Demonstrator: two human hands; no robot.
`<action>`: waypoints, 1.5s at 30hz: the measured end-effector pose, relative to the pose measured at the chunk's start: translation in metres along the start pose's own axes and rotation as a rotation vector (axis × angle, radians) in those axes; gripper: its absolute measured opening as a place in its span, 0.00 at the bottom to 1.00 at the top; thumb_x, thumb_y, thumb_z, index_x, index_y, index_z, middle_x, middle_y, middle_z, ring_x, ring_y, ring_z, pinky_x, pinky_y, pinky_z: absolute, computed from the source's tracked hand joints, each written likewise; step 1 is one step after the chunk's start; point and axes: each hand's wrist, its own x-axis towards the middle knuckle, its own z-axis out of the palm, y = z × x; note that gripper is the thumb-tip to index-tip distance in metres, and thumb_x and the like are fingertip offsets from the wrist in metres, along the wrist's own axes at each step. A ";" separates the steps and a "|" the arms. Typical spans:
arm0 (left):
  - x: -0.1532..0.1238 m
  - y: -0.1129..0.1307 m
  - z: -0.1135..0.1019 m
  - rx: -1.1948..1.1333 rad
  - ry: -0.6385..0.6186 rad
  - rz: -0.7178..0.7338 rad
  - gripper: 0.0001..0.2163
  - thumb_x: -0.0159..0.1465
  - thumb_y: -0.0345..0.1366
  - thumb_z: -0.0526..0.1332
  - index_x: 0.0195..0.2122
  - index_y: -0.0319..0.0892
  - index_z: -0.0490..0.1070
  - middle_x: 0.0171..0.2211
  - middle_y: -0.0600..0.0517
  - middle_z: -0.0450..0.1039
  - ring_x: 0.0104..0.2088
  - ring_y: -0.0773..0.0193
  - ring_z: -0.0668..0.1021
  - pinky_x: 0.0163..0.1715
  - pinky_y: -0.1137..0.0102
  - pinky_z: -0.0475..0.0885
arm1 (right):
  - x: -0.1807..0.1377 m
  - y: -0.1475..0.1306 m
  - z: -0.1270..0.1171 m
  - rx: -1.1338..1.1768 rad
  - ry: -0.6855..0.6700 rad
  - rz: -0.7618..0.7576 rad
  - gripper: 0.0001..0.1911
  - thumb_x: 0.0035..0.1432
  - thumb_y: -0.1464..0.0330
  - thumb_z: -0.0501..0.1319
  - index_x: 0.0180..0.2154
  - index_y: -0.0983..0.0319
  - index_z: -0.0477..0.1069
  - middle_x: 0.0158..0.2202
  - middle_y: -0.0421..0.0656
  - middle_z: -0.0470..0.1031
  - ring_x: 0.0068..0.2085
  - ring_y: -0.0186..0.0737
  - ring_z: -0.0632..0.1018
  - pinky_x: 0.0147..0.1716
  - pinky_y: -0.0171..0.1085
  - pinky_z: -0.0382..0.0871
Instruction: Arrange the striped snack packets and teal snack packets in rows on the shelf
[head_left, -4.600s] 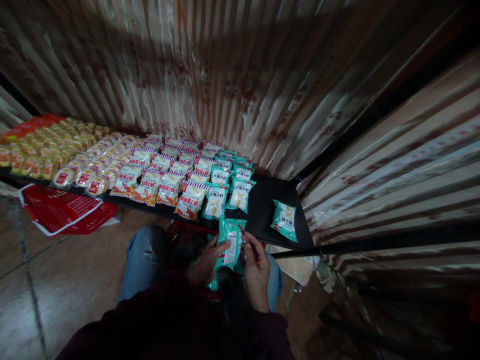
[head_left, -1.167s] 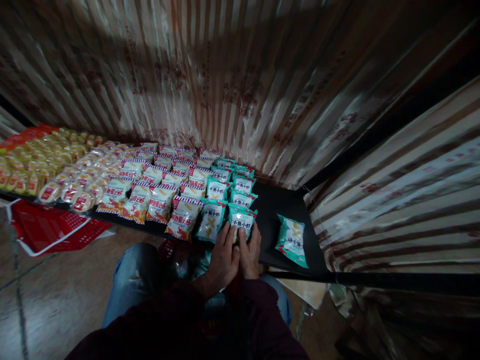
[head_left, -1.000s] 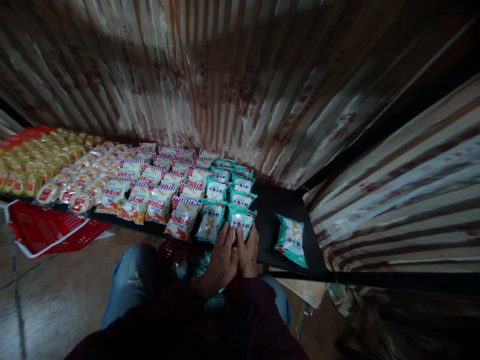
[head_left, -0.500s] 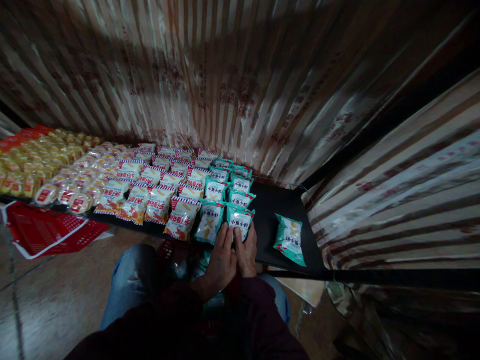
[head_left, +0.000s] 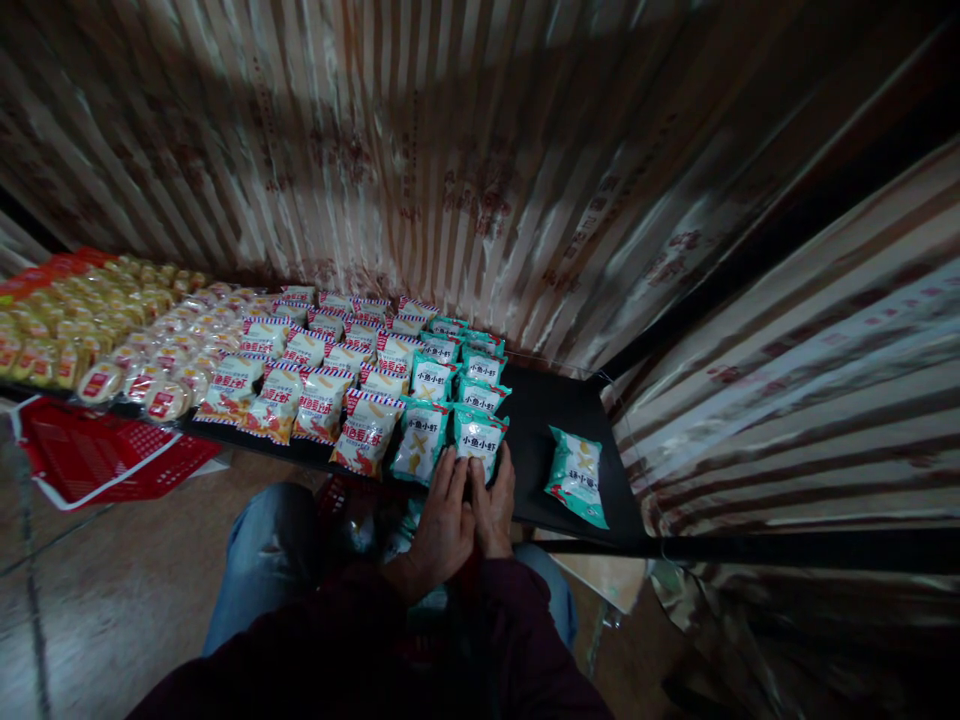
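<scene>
My left hand (head_left: 441,518) and my right hand (head_left: 493,502) lie side by side at the front edge of a black shelf (head_left: 547,420). Their fingers rest flat on the near end of a teal snack packet (head_left: 479,438), the front one of a row of teal packets (head_left: 459,372). Neither hand grips it. A single teal packet (head_left: 576,474) lies apart at the right of the shelf.
Left of the teal rows lie red-and-white striped packets (head_left: 321,378), then round wrapped cakes (head_left: 161,385) and yellow packets (head_left: 67,320). A red basket (head_left: 90,455) sits on the floor at left. A striped foil curtain (head_left: 465,160) hangs behind and to the right.
Several seconds ago both hands held a teal packet in the air in front of the shelf. It now lies at the front of the row, with my fingers resting on it.
</scene>
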 end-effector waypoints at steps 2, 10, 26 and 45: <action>-0.003 0.002 0.000 -0.005 0.009 -0.001 0.29 0.60 0.25 0.49 0.65 0.32 0.53 0.69 0.38 0.41 0.69 0.53 0.46 0.67 0.51 0.50 | -0.004 -0.002 -0.002 0.008 0.014 0.011 0.44 0.57 0.44 0.50 0.63 0.70 0.54 0.62 0.61 0.60 0.63 0.55 0.61 0.60 0.54 0.54; -0.030 0.001 -0.002 -0.020 0.022 0.046 0.25 0.61 0.25 0.48 0.61 0.36 0.61 0.67 0.40 0.51 0.68 0.54 0.54 0.65 0.52 0.56 | -0.033 0.007 -0.007 0.018 0.089 0.020 0.36 0.60 0.47 0.47 0.60 0.66 0.58 0.61 0.58 0.61 0.63 0.53 0.61 0.61 0.53 0.53; -0.078 -0.027 0.007 0.006 -0.049 -0.170 0.25 0.56 0.21 0.50 0.55 0.36 0.67 0.61 0.40 0.63 0.62 0.56 0.66 0.61 0.57 0.64 | -0.094 0.026 0.003 0.069 0.141 0.053 0.27 0.60 0.53 0.51 0.54 0.64 0.62 0.50 0.55 0.67 0.52 0.51 0.71 0.52 0.52 0.65; -0.087 -0.123 -0.018 0.159 0.063 -0.494 0.19 0.51 0.21 0.55 0.41 0.40 0.76 0.55 0.43 0.70 0.61 0.49 0.66 0.62 0.56 0.58 | -0.125 0.047 0.040 0.141 -0.036 0.212 0.29 0.53 0.59 0.55 0.54 0.66 0.64 0.52 0.56 0.68 0.49 0.49 0.74 0.51 0.49 0.67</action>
